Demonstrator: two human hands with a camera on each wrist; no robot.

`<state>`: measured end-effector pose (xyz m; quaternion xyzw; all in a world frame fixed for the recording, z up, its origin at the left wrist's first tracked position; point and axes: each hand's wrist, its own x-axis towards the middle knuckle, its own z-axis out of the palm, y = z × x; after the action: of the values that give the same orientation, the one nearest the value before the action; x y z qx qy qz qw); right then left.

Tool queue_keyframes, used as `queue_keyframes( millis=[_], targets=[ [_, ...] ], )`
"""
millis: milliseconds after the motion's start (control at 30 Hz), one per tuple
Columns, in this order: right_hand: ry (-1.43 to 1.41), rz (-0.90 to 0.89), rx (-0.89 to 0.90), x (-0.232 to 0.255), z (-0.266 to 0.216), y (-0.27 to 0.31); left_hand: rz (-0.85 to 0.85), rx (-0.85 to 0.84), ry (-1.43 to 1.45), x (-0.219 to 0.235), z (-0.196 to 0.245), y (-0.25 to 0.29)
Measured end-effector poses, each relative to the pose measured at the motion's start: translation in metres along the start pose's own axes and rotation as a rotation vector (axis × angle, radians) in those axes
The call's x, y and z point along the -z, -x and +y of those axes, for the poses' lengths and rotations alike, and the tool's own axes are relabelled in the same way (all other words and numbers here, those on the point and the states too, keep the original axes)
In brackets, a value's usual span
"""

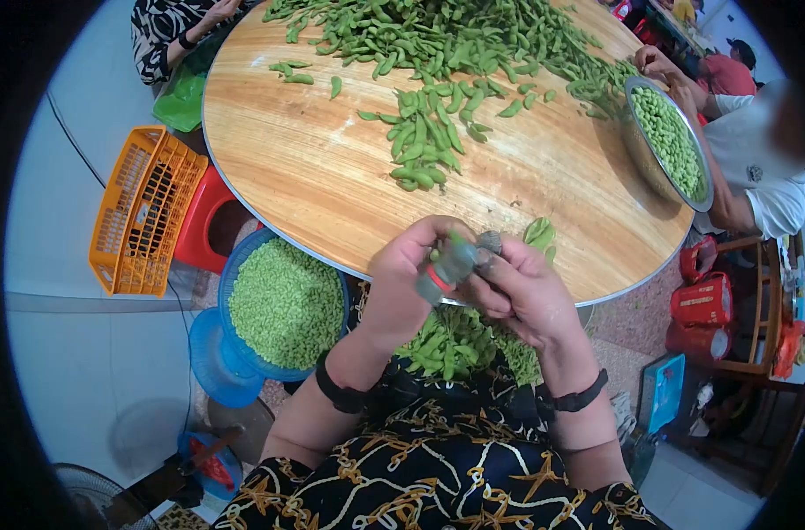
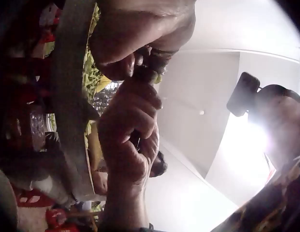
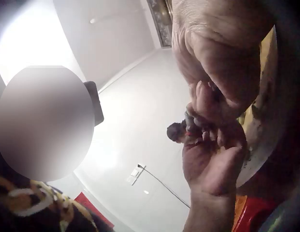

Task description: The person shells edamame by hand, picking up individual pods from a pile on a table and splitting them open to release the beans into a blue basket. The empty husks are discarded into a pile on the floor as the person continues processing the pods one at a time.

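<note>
In the head view both hands meet over the table's near edge. My left hand point(image 1: 407, 265) pinches a green soybean pod point(image 1: 456, 237), mostly hidden by fingers. A greenish, blurred cover with a red band point(image 1: 439, 276) wraps its thumb. From the other side, my right hand point(image 1: 535, 287) has its fingers curled in at the same pod, a grey ridged cover point(image 1: 490, 241) on one digit. In the left wrist view the right hand point(image 2: 128, 130) is below, fingertips against the left. The right wrist view shows the left hand point(image 3: 212, 162) below the right.
Many pods point(image 1: 429, 35) are heaped across the wooden round table point(image 1: 287, 150). A blue basket point(image 1: 228, 291) of shelled beans stands lower left, beside an orange crate point(image 1: 111, 221). At right, another person point(image 1: 729, 177) works by a metal bowl point(image 1: 634, 146). More pods point(image 1: 446, 344) lie near my lap.
</note>
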<state>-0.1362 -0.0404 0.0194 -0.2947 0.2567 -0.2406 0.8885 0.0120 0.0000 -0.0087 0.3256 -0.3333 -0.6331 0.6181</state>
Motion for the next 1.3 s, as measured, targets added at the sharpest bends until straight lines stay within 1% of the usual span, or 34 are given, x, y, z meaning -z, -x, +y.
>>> queue_keyframes(
  millis=[33,67,100,133,167,200,233,267,300,333,367,400,433,467,500,533,567,600,633,667,700,767,800,833,900,933,967,1033,1100,1167,1200,1267,1300],
  targets=[
    [0.364,0.109,0.153,-0.002,0.003,-0.002,0.132,-0.112,-0.351,-0.004,-0.002,0.002],
    [0.727,0.218,0.305,-0.004,0.005,-0.004,0.133,-0.115,-0.350,-0.006,0.001,0.004],
    [0.729,0.217,0.305,-0.006,0.005,-0.006,0.170,-0.115,-0.413,-0.010,0.009,0.007],
    [0.598,0.230,0.211,-0.010,0.002,-0.008,0.207,-0.116,-0.476,-0.012,0.013,0.009],
    [0.468,0.243,0.117,-0.011,-0.001,-0.010,0.207,-0.118,-0.474,-0.009,0.012,0.008],
    [0.363,0.208,0.075,-0.008,-0.002,-0.014,0.234,-0.153,-0.355,-0.004,0.009,0.009],
    [0.366,0.208,0.072,-0.009,-0.003,-0.018,0.259,-0.185,-0.239,0.003,0.005,0.010],
    [0.497,0.161,0.058,-0.010,-0.005,-0.023,0.246,-0.215,-0.123,0.015,0.002,0.010],
    [0.627,0.113,0.045,-0.012,-0.007,-0.029,0.247,-0.218,-0.122,0.020,0.006,0.010],
    [0.628,0.113,0.045,-0.013,-0.010,-0.037,0.254,-0.209,-0.101,0.024,0.010,0.010],
    [0.992,0.201,0.259,-0.015,-0.015,-0.047,0.261,-0.198,-0.080,0.027,0.012,0.011],
    [1.353,0.288,0.479,-0.017,-0.019,-0.056,0.291,-0.138,-0.148,0.028,0.018,0.010],
    [1.709,0.374,0.710,-0.019,-0.023,-0.064,0.291,-0.138,-0.147,0.029,0.019,0.011],
    [1.758,0.339,0.637,-0.022,-0.027,-0.069,0.202,-0.153,-0.389,0.030,0.021,0.011],
    [1.759,0.338,0.638,-0.021,-0.028,-0.075,0.110,-0.167,-0.629,0.030,0.022,0.012],
    [1.921,0.355,0.591,-0.016,-0.027,-0.081,0.110,-0.168,-0.628,0.027,0.023,0.013],
    [2.084,0.370,0.538,-0.013,-0.026,-0.084,0.022,-0.184,-0.755,0.021,0.024,0.015],
    [2.091,0.369,0.539,-0.011,-0.026,-0.083,-0.065,-0.203,-0.880,0.016,0.026,0.017],
    [2.010,0.432,0.571,-0.006,-0.028,-0.078,-0.069,-0.072,-0.809,0.012,0.029,0.019],
    [1.927,0.491,0.596,0.001,-0.030,-0.072,-0.101,-0.028,-0.754,0.013,0.028,0.020],
    [1.932,0.483,0.589,0.009,-0.032,-0.068,-0.131,0.017,-0.699,0.015,0.026,0.021],
    [1.629,0.530,0.764,0.025,-0.036,-0.056,-0.093,0.028,-0.678,0.017,0.020,0.022],
    [1.303,0.503,0.572,0.025,-0.037,-0.046,-0.062,0.032,-0.662,0.016,0.018,0.020],
    [1.302,0.507,0.572,0.022,-0.039,-0.036,-0.066,0.033,-0.663,0.012,0.019,0.018],
    [0.538,0.281,0.113,0.012,-0.042,-0.018,0.085,0.059,-0.134,0.004,0.022,0.013],
    [0.260,0.187,-0.032,0.007,-0.036,-0.010,0.034,0.147,0.122,0.010,0.020,0.011],
    [0.108,0.073,-0.089,0.010,-0.029,-0.005,0.033,0.147,0.120,0.008,0.021,0.009],
    [0.082,0.061,-0.057,0.003,-0.015,-0.004,-0.145,0.230,0.378,0.004,0.023,0.006],
    [0.051,0.044,-0.047,-0.004,-0.013,0.003,-0.140,0.208,0.385,0.010,0.012,0.005],
    [0.487,0.085,0.102,-0.011,-0.010,0.006,-0.037,0.108,0.500,0.013,0.004,0.004],
    [0.558,0.044,0.098,-0.014,-0.011,0.010,-0.035,0.109,0.497,0.011,0.006,0.005],
    [0.523,0.031,0.104,-0.014,-0.007,0.014,0.043,0.053,0.332,0.004,0.013,0.006],
    [0.491,0.020,0.109,-0.014,-0.006,0.015,0.044,0.054,0.329,0.001,0.014,0.006]
  ],
)
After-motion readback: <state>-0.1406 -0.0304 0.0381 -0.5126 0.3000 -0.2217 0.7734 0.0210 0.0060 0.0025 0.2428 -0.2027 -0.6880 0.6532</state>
